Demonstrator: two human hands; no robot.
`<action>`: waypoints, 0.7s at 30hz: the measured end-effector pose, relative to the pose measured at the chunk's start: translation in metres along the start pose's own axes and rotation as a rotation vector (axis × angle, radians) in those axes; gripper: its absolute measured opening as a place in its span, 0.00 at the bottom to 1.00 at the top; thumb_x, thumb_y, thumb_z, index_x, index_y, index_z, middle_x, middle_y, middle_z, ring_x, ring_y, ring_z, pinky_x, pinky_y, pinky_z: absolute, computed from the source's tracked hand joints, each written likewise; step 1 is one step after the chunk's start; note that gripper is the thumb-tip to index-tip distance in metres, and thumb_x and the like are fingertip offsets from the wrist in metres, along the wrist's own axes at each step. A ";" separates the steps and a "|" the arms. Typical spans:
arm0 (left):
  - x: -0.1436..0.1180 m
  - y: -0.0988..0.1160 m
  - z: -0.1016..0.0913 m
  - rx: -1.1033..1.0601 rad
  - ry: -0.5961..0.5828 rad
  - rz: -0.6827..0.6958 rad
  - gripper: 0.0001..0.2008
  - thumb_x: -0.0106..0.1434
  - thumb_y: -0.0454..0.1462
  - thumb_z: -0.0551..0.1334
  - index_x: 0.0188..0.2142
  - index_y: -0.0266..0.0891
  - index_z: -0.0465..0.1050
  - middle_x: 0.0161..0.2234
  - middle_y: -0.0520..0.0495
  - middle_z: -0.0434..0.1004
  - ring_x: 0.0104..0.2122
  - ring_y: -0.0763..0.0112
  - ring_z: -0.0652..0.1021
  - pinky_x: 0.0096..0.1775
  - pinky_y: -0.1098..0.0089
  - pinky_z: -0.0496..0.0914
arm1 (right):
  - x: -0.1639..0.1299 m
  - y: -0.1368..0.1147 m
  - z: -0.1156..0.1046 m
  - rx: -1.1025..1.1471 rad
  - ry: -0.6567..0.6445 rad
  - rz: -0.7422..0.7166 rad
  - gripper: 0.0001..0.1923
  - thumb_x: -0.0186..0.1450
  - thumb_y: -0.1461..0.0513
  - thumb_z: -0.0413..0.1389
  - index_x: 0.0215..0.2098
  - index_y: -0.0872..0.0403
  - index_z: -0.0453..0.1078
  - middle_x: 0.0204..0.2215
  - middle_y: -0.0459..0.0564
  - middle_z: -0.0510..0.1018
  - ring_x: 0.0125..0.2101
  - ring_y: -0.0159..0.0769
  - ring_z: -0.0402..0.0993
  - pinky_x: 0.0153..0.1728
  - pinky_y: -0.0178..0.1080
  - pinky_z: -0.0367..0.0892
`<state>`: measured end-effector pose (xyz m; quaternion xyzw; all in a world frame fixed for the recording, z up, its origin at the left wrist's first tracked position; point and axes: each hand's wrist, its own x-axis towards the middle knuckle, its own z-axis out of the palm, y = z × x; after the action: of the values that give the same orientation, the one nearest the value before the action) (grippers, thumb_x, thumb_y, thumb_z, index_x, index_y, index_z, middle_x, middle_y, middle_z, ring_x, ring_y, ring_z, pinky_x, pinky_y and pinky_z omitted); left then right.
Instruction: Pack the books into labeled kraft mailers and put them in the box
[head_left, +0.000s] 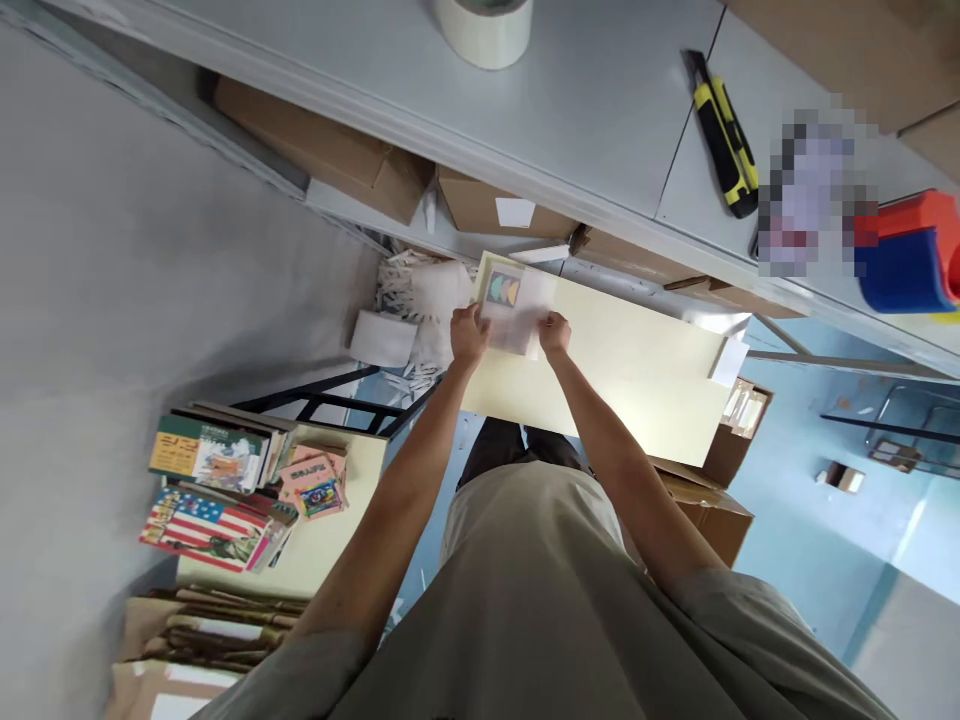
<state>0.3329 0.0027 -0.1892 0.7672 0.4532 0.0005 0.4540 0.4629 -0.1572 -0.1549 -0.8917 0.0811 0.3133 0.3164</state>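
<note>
A grey bench spans the top of the view, its front edge slanting down toward the right; cardboard boxes sit beneath it. Below its front edge stands a pale yellow table, its near long edge toward the person. To the left, a low cream stand carries stacked books along its left edge. A heap of white packing scraps lies just beyond the left edge of the pale yellow table.

On the grey bench, a red-and-blue plastic object rests near the front edge, at the far right of the view. A black-and-yellow utility knife lies across the seam, its rounded end nearest the front edge. A roll of tape stands well back from that edge, partly cut off by the view.

The translucent packet is at the far left corner of the pale yellow table; whether it touches the surface cannot be told. The left hand grips its left edge in a narrow pinch; the right hand pinches its right edge likewise. A white slip sits near the table's far right corner. Smallest is the packet's print, teal and orange shapes on a dark ground.
</note>
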 end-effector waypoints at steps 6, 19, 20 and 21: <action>-0.078 -0.002 -0.029 -0.124 0.143 0.074 0.19 0.68 0.32 0.73 0.58 0.40 0.84 0.58 0.33 0.84 0.63 0.42 0.82 0.72 0.48 0.71 | -0.030 0.026 -0.048 0.062 0.027 -0.150 0.21 0.73 0.65 0.60 0.63 0.60 0.77 0.59 0.66 0.86 0.50 0.42 0.84 0.63 0.46 0.76; -0.337 -0.037 -0.066 -0.271 0.580 0.022 0.16 0.72 0.37 0.67 0.57 0.42 0.86 0.46 0.42 0.90 0.47 0.57 0.88 0.60 0.55 0.82 | -0.166 0.076 -0.048 0.320 -0.347 -0.638 0.20 0.76 0.49 0.63 0.58 0.51 0.80 0.59 0.63 0.87 0.58 0.47 0.84 0.66 0.55 0.81; -0.351 -0.040 -0.068 -0.286 0.614 0.018 0.15 0.73 0.37 0.67 0.57 0.42 0.86 0.46 0.42 0.90 0.47 0.57 0.88 0.59 0.56 0.82 | -0.179 0.076 -0.043 0.325 -0.387 -0.663 0.21 0.75 0.47 0.64 0.58 0.51 0.80 0.58 0.62 0.88 0.58 0.47 0.84 0.66 0.56 0.81; -0.364 -0.043 -0.072 -0.300 0.652 0.016 0.15 0.73 0.38 0.68 0.57 0.42 0.86 0.46 0.43 0.90 0.48 0.58 0.88 0.59 0.56 0.82 | -0.192 0.077 -0.038 0.330 -0.417 -0.695 0.22 0.75 0.45 0.65 0.56 0.50 0.81 0.57 0.61 0.89 0.57 0.48 0.85 0.66 0.56 0.81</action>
<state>0.0586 -0.1933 -0.0277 0.6552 0.5629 0.3151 0.3931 0.3041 -0.2514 -0.0545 -0.7211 -0.2406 0.3443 0.5510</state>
